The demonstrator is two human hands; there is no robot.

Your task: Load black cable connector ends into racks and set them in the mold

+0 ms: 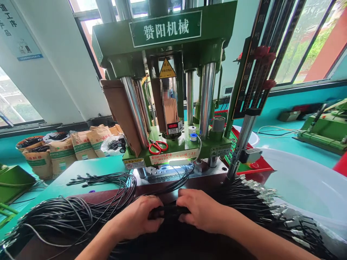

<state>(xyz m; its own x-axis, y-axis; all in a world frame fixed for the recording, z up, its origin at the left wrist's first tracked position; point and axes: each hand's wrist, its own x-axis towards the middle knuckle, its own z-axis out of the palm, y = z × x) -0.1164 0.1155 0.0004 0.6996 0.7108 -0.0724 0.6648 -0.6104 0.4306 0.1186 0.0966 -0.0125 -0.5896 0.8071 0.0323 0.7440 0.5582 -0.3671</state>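
Note:
My left hand [143, 215] and my right hand [196, 209] are close together in front of the green press, fingers curled around dark strands that look like black cables [171, 210]. The fingertips are partly hidden, and the dark background blurs the strands' ends. Just beyond, a loop of thin black cables [180, 182] runs from the press's metal mould [168, 173] toward the left. A big bundle of black cables [62, 216] lies left of my left hand. To the right of my right hand lies another bundle with shiny metal connectors [257, 191].
The green press [173, 144] stands ahead, with red-handled scissors [158, 147] and a blue-and-white tape roll [193, 137] on its ledge. A metal post [244, 137] rises at right beside a white tub [306, 187]. Paper sacks [62, 151] stand behind at left.

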